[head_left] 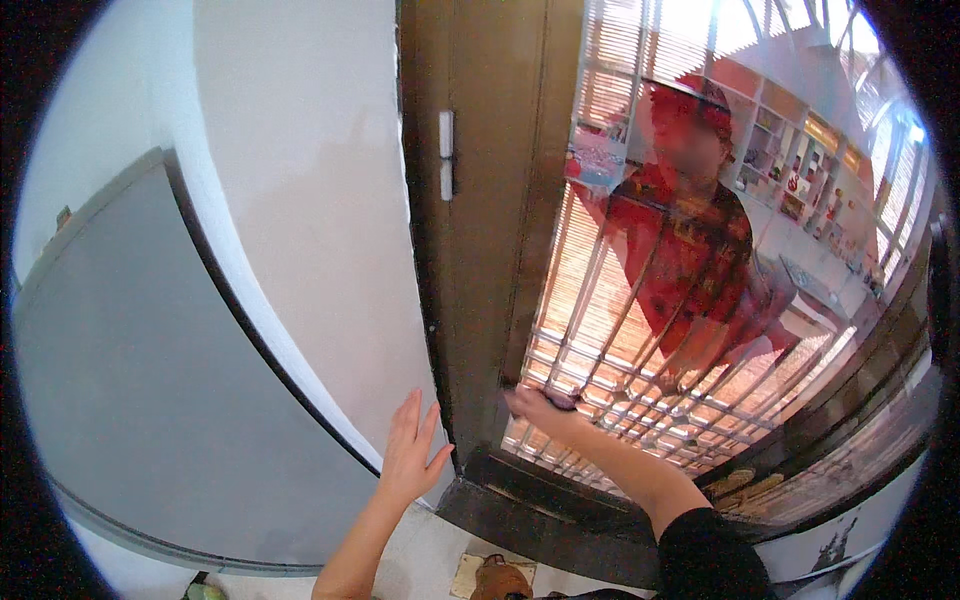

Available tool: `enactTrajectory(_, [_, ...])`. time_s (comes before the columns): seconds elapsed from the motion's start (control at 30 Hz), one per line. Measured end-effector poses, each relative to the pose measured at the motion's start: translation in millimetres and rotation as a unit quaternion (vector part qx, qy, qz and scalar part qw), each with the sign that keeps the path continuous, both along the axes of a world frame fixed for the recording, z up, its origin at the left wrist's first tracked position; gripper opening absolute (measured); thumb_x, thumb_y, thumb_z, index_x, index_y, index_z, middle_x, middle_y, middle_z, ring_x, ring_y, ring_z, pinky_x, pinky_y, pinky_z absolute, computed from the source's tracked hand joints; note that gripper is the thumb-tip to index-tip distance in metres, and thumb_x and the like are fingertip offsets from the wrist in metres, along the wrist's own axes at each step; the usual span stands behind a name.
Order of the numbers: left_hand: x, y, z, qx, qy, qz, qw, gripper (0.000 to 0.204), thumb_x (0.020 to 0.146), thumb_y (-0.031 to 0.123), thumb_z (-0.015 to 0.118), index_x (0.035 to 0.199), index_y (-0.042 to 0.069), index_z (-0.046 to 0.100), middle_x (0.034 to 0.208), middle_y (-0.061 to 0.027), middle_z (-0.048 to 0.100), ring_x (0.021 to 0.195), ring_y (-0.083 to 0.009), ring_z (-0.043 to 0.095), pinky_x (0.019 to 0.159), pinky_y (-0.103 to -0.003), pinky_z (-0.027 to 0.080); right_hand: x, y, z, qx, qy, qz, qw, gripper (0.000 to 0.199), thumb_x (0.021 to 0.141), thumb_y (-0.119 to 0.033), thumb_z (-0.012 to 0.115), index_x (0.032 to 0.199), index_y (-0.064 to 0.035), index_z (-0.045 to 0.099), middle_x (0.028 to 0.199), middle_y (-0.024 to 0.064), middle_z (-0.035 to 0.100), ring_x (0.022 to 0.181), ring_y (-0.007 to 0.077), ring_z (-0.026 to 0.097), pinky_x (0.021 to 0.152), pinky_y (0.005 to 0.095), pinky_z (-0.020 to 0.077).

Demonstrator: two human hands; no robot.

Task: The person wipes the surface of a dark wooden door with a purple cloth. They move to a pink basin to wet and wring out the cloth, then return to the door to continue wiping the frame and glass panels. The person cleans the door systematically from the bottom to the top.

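My left hand (408, 452) is raised in front of the pale wall (300, 200), its fingers apart and holding nothing. Whether its fingertips touch the wall, I cannot tell. My right arm reaches across to the lower left of a glass pane (690, 330) in a brown door frame (485, 250). There my right hand (540, 408) is closed by the pane's edge. A small dark thing (562, 400) shows just beyond its knuckles; its kind is unclear, and the fingers partly hide it. Metal grille bars (600, 400) show at the pane.
A large grey panel (180, 390) stands at the left. The frame carries a pale hinge (446, 155). A dark sill (540, 515) runs below the glass. A person's reflection in red and dark clothes and shelves appear in the pane. A brown shoe (503, 580) shows on the floor.
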State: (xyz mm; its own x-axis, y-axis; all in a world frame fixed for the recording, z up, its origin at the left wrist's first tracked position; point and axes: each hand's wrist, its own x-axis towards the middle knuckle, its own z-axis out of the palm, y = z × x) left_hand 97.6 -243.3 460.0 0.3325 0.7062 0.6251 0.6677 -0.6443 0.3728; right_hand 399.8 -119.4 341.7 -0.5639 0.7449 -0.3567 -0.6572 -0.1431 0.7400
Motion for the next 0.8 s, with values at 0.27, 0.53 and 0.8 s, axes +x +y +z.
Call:
enactTrajectory(0.27, [-6.3,-43.2,-61.2,-0.01,0.033,0.082,0.996,0.072,0.079,0.017,0.069,0.141,0.003,0.034,0.149,-0.0264,0.021,0.132,-0.0475,0.029,0.106,-0.054,0.028,27.3,-28.0,235.3,-0.327,0.851,0.091,0.402,0.021,0.088,-0.016,0.051,0.104,-0.0044,0.058,0.107,0.0113,0.054,0.105,0.0291,0.049,0.09,0.0395,0.0401])
enactTrajectory(0.53, [46.0,-101.4,-135.2,0.039,0.034,0.102,0.993,0.077,0.076,0.013,0.071,0.142,0.003,0.032,0.15,-0.0264,0.018,0.132,-0.0477,0.029,0.107,-0.053,0.028,144.2,-137.7,283.9,0.015,0.748,0.383,0.541,0.043,0.084,-0.004,0.049,0.125,-0.0125,0.056,0.138,0.0127,0.046,0.125,0.038,0.042,0.103,0.0486,0.0335])
enactTrajectory(0.8, [74.9,-173.7,-152.6,-0.022,0.044,0.058,0.997,0.08,0.072,0.011,0.073,0.141,0.004,0.034,0.15,-0.0271,0.019,0.133,-0.0458,0.029,0.108,-0.048,0.029,189.5,-162.4,-58.2,-0.397,0.53,0.007,0.749,0.052,0.092,0.0,0.043,0.14,-0.0185,0.039,0.144,0.0142,0.034,0.135,0.0286,0.03,0.111,0.0373,0.0357])
